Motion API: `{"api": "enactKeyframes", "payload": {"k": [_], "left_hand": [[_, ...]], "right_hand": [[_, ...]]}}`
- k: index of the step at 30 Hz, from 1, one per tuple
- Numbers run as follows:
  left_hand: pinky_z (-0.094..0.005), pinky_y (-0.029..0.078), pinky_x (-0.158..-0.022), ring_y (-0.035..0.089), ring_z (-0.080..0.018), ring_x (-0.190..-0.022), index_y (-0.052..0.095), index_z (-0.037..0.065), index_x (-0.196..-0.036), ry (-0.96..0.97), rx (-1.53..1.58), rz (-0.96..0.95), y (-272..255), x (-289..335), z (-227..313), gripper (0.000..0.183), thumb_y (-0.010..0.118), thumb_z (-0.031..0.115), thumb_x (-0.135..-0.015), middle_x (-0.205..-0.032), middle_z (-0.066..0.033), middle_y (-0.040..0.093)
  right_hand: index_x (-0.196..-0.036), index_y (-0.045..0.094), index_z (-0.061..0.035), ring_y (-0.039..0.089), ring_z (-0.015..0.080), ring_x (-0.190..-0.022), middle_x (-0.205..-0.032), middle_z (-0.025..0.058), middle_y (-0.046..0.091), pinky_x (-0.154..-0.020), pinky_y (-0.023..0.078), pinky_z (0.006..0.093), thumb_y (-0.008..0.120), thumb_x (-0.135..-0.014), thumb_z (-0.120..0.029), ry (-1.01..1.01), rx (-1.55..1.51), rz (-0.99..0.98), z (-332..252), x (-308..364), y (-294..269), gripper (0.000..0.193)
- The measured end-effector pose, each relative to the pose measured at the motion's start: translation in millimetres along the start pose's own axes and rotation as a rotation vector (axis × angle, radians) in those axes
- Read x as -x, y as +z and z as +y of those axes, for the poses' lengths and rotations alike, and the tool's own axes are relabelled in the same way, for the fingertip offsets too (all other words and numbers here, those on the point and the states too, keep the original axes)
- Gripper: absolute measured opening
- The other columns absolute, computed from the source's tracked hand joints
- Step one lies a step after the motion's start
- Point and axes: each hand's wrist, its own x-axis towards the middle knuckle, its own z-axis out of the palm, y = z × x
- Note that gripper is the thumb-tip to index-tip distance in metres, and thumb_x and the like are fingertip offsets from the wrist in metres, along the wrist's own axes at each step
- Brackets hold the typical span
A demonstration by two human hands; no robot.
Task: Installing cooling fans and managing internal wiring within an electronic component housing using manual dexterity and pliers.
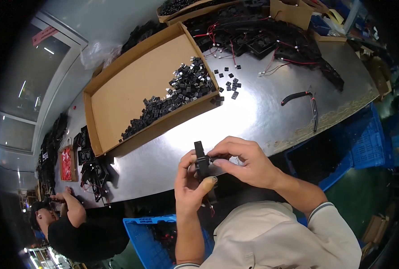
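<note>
Left hand (189, 186) is closed around a black plastic housing (201, 162), which stands nearly upright by the near edge of the worktop (139, 177). Right hand (244, 161) brings its thumb and fingertips near each other at the right side of this housing (whether they are clamped on some small piece, I cannot tell). Beyond the hands, a shallow cardboard tray (88, 123) contains many small black blocks (184, 89), heaped along its near and right sides. Pliers (315, 112) with black handles lie spread at the right.
</note>
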Motion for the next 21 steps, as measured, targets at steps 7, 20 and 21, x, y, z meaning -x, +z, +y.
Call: {"api": "enactKeyframes", "payload": {"k": [7, 20, 21], "left_hand": [[-0.0413, 0.048, -0.096, 0.060, -0.0321, -0.109, 0.063, 0.007, -0.121, 0.058, -1.021, -0.246, 18, -51, 25, 0.050, 0.079, 0.014, -0.074, -0.126, -0.0144, 0.055], [-0.0437, 0.046, -0.098, 0.059, -0.0373, -0.110, 0.055, 0.002, -0.132, 0.066, -1.185, -0.327, 14, -61, 19, 0.070, 0.083, 0.019, -0.070, -0.123, -0.0162, 0.060], [-0.0438, 0.045, -0.099, 0.058, -0.0370, -0.112, 0.052, 0.001, -0.135, 0.113, -1.224, -0.334, 12, -61, 18, 0.075, 0.083, 0.022, -0.070, -0.122, -0.0155, 0.061]], "right_hand": [[-0.125, 0.061, 0.0006, 0.066, 0.0210, -0.102, -0.115, 0.0144, 0.065, -0.091, 0.052, 0.0303, 0.059, -0.088, 0.007, 0.294, -0.090, 0.054, 39, 17, -20, 0.037], [-0.097, 0.070, -0.0015, 0.064, 0.0321, -0.088, -0.109, 0.0129, 0.059, -0.080, 0.053, 0.0395, 0.069, -0.087, -0.007, 0.082, 0.634, -0.255, 29, -16, -35, 0.012], [-0.097, 0.070, -0.0015, 0.064, 0.0321, -0.088, -0.109, 0.0129, 0.059, -0.080, 0.053, 0.0395, 0.069, -0.087, -0.007, 0.081, 0.633, -0.259, 27, -18, -34, 0.012]]}}
